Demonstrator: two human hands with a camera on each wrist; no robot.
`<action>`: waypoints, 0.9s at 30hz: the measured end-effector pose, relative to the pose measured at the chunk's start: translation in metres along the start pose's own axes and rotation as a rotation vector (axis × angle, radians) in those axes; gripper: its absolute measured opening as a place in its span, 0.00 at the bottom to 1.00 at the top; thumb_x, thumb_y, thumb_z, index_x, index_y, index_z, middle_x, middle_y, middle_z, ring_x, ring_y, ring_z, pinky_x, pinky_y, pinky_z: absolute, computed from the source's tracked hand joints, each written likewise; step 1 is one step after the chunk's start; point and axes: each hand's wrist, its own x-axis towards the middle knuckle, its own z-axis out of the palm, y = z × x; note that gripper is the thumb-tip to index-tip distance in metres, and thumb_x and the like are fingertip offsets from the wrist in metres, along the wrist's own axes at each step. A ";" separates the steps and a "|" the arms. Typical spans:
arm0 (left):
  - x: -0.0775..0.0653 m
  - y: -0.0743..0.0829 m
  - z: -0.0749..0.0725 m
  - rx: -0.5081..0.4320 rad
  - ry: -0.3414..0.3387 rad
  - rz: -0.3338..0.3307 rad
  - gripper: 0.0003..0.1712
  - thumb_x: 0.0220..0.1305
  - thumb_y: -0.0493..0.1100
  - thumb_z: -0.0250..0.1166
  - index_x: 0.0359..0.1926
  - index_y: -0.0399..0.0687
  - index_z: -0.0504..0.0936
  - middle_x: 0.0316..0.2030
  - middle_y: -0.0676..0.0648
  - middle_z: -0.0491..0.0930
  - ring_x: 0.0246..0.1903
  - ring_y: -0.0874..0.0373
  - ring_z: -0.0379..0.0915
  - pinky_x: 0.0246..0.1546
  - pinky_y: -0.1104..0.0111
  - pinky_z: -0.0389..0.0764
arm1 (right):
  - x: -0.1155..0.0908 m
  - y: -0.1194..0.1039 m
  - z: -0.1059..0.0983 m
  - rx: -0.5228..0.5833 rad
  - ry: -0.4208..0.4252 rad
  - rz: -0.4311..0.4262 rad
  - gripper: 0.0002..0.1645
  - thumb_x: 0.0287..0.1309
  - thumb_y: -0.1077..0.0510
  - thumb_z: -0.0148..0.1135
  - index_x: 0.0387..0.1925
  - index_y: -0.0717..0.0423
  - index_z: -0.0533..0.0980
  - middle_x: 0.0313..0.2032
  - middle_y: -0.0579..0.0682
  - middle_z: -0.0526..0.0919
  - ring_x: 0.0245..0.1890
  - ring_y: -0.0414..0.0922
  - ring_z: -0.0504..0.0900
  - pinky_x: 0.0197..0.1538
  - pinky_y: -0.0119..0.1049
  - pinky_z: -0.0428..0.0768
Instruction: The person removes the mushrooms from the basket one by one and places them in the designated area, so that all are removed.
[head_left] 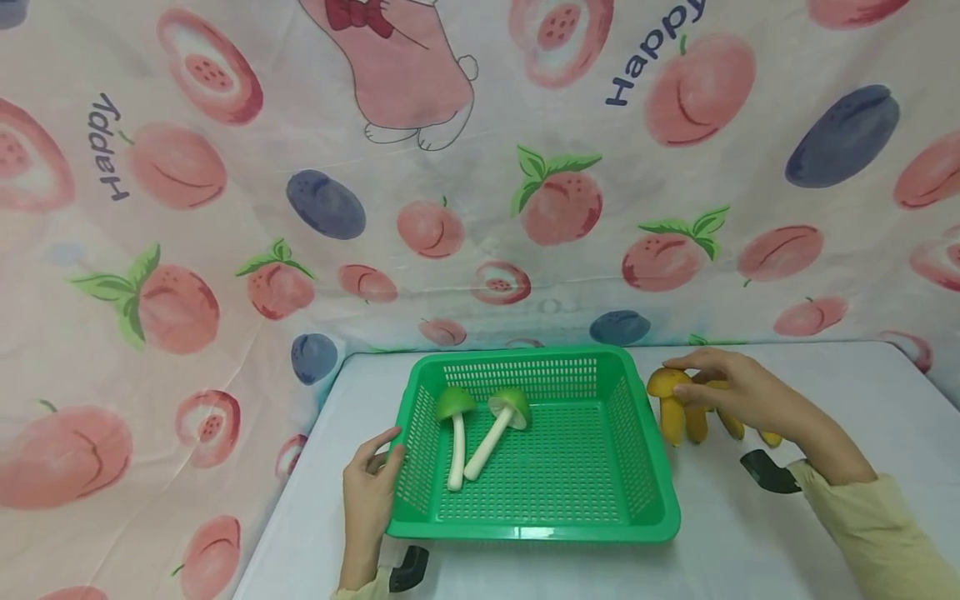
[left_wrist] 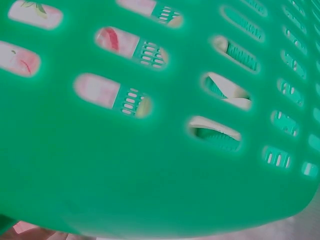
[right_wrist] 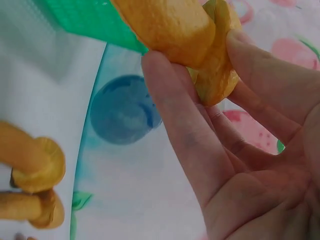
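Observation:
My right hand (head_left: 723, 387) pinches a yellow mushroom (head_left: 672, 421) by its cap, just beyond the basket's right rim. In the right wrist view, thumb and fingers hold this mushroom (right_wrist: 172, 30) with its stem toward the green basket. My left hand (head_left: 369, 492) touches the left rim of the green plastic basket (head_left: 570, 533), fingers loosely bent. Two green-capped mushrooms with white stems, one at the left (head_left: 456, 442) and one beside it (head_left: 495, 433), lie inside the basket. The left wrist view is mostly basket wall (left_wrist: 125, 170), with a bit of the hand at the bottom edge.
More yellow mushrooms (head_left: 731, 425) lie on the white table (head_left: 738, 533) to the right, partly hidden by my right hand. A fruit-patterned cloth (head_left: 450, 292) hangs behind the table and along its left side. Dark wrist straps (head_left: 768, 471) sit near both sleeves.

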 end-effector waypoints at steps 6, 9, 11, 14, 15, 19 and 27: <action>0.000 -0.001 -0.001 -0.010 -0.005 0.007 0.17 0.69 0.41 0.64 0.56 0.42 0.82 0.53 0.39 0.77 0.38 0.60 0.84 0.32 0.73 0.81 | -0.009 0.016 -0.007 -0.062 0.029 0.027 0.24 0.66 0.52 0.64 0.60 0.57 0.77 0.56 0.58 0.80 0.49 0.53 0.83 0.44 0.37 0.80; 0.000 -0.001 -0.001 -0.015 -0.006 0.005 0.17 0.69 0.41 0.65 0.56 0.43 0.82 0.53 0.39 0.78 0.37 0.60 0.84 0.31 0.72 0.81 | -0.011 0.026 -0.011 -0.091 0.034 0.045 0.24 0.66 0.52 0.64 0.60 0.56 0.77 0.56 0.58 0.80 0.48 0.49 0.83 0.44 0.38 0.80; 0.000 -0.002 -0.001 -0.020 -0.006 0.004 0.17 0.68 0.40 0.65 0.56 0.43 0.83 0.52 0.39 0.78 0.36 0.59 0.84 0.31 0.72 0.81 | -0.013 0.031 -0.013 -0.097 0.034 0.067 0.25 0.66 0.51 0.64 0.61 0.56 0.77 0.56 0.58 0.80 0.49 0.50 0.83 0.44 0.39 0.80; 0.001 -0.002 0.000 -0.020 -0.003 0.004 0.17 0.68 0.41 0.65 0.56 0.43 0.83 0.52 0.39 0.78 0.36 0.59 0.84 0.31 0.72 0.81 | -0.015 0.038 -0.016 -0.090 0.027 0.083 0.26 0.66 0.51 0.64 0.61 0.58 0.76 0.56 0.61 0.79 0.50 0.56 0.82 0.44 0.46 0.82; 0.001 -0.002 0.000 -0.019 -0.002 0.006 0.17 0.68 0.41 0.65 0.56 0.43 0.83 0.52 0.39 0.79 0.36 0.59 0.84 0.31 0.72 0.81 | -0.016 0.040 -0.017 -0.087 0.023 0.089 0.26 0.66 0.51 0.64 0.61 0.59 0.76 0.57 0.62 0.79 0.50 0.58 0.82 0.44 0.46 0.82; 0.001 -0.002 0.000 -0.011 0.003 0.004 0.16 0.68 0.40 0.65 0.56 0.44 0.83 0.52 0.40 0.79 0.37 0.58 0.84 0.31 0.72 0.81 | -0.020 0.048 -0.020 -0.095 0.030 0.097 0.26 0.65 0.53 0.65 0.60 0.62 0.76 0.55 0.63 0.79 0.45 0.40 0.83 0.41 0.34 0.81; 0.001 -0.001 0.000 -0.017 0.004 0.000 0.16 0.68 0.40 0.65 0.56 0.44 0.83 0.52 0.40 0.78 0.37 0.58 0.84 0.31 0.72 0.82 | -0.026 0.062 -0.026 -0.126 0.033 0.114 0.27 0.65 0.53 0.65 0.61 0.64 0.75 0.56 0.66 0.79 0.46 0.55 0.84 0.40 0.44 0.84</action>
